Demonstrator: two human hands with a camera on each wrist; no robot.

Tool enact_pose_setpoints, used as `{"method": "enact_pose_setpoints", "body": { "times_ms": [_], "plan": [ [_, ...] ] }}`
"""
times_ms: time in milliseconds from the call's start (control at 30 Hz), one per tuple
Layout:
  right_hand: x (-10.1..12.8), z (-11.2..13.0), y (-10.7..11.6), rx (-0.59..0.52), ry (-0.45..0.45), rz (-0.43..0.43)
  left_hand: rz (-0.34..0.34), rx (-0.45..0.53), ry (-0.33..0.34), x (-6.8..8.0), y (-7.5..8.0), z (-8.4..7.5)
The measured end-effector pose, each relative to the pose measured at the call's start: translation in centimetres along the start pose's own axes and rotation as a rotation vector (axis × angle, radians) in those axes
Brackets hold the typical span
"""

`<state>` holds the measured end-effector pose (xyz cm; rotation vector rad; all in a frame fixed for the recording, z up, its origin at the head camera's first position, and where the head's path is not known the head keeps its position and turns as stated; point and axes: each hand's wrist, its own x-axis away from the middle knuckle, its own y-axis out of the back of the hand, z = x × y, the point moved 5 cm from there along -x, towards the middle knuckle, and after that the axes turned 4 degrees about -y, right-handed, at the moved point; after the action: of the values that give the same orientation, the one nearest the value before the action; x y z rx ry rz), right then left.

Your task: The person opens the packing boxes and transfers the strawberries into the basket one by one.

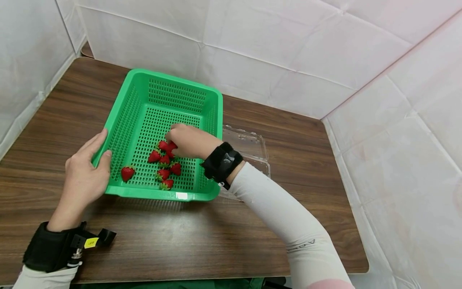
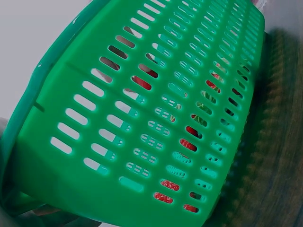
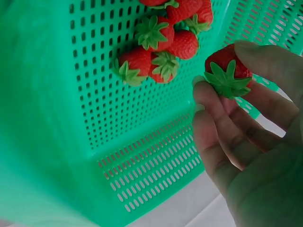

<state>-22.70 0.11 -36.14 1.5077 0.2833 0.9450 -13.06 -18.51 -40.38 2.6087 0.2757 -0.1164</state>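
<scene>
A green slotted basket (image 1: pixel 211 104) stands on the wooden table and holds several red strawberries (image 1: pixel 164 160). My left hand (image 1: pixel 86 168) grips the basket's left rim, thumb inside. In the left wrist view the basket wall (image 2: pixel 94 142) fills the frame, with red showing through the slots. My right hand (image 1: pixel 184 140) reaches into the basket over the pile. In the right wrist view its thumb and fingers pinch one strawberry (image 3: pixel 228 68) with green leaves. Other strawberries (image 3: pixel 158 47) lie clustered on the basket floor (image 3: pixel 71 94).
A clear plastic clamshell box (image 1: pixel 249 146) lies open on the table just right of the basket, partly behind my right forearm. White padded walls close in the back and both sides. One strawberry (image 1: pixel 127 173) sits apart near the basket's front left.
</scene>
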Motion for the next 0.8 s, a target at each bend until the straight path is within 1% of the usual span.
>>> {"method": "enact_pose_setpoints", "body": {
  "times_ms": [133,200,333,400,600,800],
  "plan": [
    [-0.7,0.4,-0.5,0.008,-0.023,0.042,0.005,-0.001,0.007,0.0,0.0,0.0],
    [-1.1,0.6,-1.0,0.032,-0.032,0.057,0.007,0.004,0.003,0.0,0.0,0.1],
    [-1.5,1.0,-1.8,0.070,-0.039,0.074,0.007,0.015,-0.003,0.0,0.0,0.1],
    [-1.7,1.1,-2.1,0.080,-0.041,0.079,0.010,0.008,0.005,0.0,0.0,0.1],
    [-2.4,1.3,-2.8,0.084,-0.064,0.061,0.019,0.013,0.009,0.0,0.0,0.2],
    [-2.7,1.3,-3.0,0.125,-0.089,0.055,0.020,0.022,0.003,-0.1,-0.1,0.3]
  ]
}}
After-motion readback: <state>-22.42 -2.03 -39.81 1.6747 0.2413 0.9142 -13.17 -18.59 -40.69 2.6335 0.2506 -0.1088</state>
